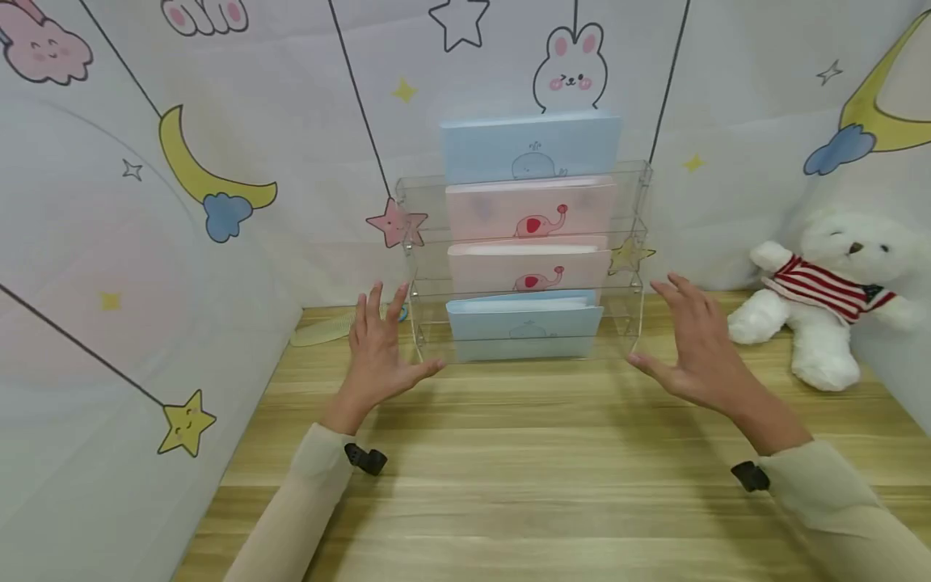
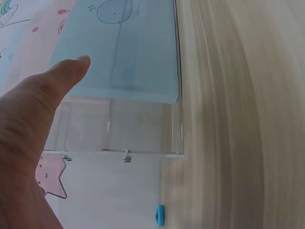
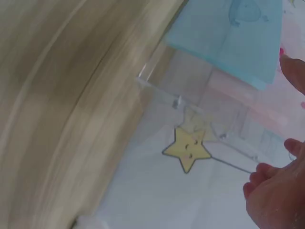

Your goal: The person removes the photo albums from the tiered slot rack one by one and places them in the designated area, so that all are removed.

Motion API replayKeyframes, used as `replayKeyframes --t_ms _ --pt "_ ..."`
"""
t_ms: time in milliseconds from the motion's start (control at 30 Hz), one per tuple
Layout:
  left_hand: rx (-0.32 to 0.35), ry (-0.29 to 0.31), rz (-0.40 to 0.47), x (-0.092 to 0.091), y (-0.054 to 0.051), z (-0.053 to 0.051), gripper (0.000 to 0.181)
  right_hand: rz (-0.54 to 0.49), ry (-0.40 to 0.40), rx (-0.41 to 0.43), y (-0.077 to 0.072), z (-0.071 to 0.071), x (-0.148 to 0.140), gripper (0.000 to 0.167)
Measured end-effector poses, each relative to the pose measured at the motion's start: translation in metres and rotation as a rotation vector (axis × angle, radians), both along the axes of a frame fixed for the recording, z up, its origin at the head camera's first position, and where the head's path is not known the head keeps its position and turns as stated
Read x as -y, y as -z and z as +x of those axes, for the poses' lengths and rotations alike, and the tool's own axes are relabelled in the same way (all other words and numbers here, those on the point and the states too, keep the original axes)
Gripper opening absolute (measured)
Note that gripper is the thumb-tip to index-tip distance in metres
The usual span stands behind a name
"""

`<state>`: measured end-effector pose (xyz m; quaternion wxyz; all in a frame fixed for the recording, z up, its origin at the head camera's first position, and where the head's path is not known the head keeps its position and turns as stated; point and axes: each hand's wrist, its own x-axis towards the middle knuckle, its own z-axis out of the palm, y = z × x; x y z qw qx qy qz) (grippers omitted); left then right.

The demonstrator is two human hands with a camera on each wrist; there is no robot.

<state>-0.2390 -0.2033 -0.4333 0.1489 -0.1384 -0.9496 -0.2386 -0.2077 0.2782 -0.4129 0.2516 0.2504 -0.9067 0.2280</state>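
Observation:
A clear acrylic tiered rack (image 1: 427,315) stands at the back of the wooden table. Its tiers hold paper booklets or folders: a blue whale one (image 1: 480,153) at the top, two pink elephant ones (image 1: 483,212) (image 1: 483,273) in the middle, and a blue whale one (image 1: 480,330) at the front bottom. My left hand (image 1: 378,356) is beside the rack's left side, fingers spread, thumb (image 2: 52,86) in front of it. On the opposite side my right hand (image 1: 701,352) is spread likewise, its thumb near the lower front corner. Neither hand holds anything; whether they touch the rack I cannot tell.
A white teddy bear (image 1: 829,291) in a striped shirt sits at the right. Behind the left hand lies a pale flat item (image 1: 323,331) near a small blue ring-like thing (image 2: 160,215). A printed cloth (image 1: 305,105) hangs behind and along the sides.

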Motion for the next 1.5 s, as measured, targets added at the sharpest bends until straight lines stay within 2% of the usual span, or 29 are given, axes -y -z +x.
replayKeyframes --t_ms 100,167,400,500,633,733,933,1133,1367,1500 --pt "0.02 0.012 0.011 -0.002 0.004 -0.005 0.134 -0.059 -0.068 -0.009 0.001 -0.002 0.009 0.101" --pt "0.028 0.02 0.023 -0.002 0.007 -0.008 0.135 -0.086 -0.085 0.02 0.0 -0.003 0.015 0.099" --pt "0.009 0.138 0.092 -0.003 0.014 -0.019 0.135 -0.154 -0.067 0.276 -0.005 -0.003 0.033 0.093" --pt "0.046 0.154 0.126 -0.004 0.019 -0.021 0.137 -0.177 -0.072 0.354 -0.007 -0.006 0.04 0.09" --pt "0.114 0.157 0.166 -0.005 0.023 -0.023 0.136 -0.199 -0.076 0.401 -0.006 -0.012 0.044 0.088" --pt "0.134 0.177 0.188 -0.005 0.024 -0.024 0.134 -0.226 -0.091 0.435 -0.006 -0.017 0.045 0.087" --pt "0.163 0.207 0.23 -0.005 0.025 -0.025 0.134 -0.259 -0.109 0.467 -0.005 -0.025 0.05 0.085" --pt "0.202 0.236 0.325 -0.007 0.03 -0.026 0.129 -0.286 -0.103 0.468 -0.002 -0.03 0.055 0.081" --pt "0.162 0.231 0.367 -0.005 0.034 -0.028 0.114 -0.384 -0.131 0.448 0.003 -0.034 0.057 0.062" --pt "0.14 0.225 0.355 -0.004 0.036 -0.03 0.111 -0.464 -0.159 0.458 0.007 -0.037 0.058 0.053"
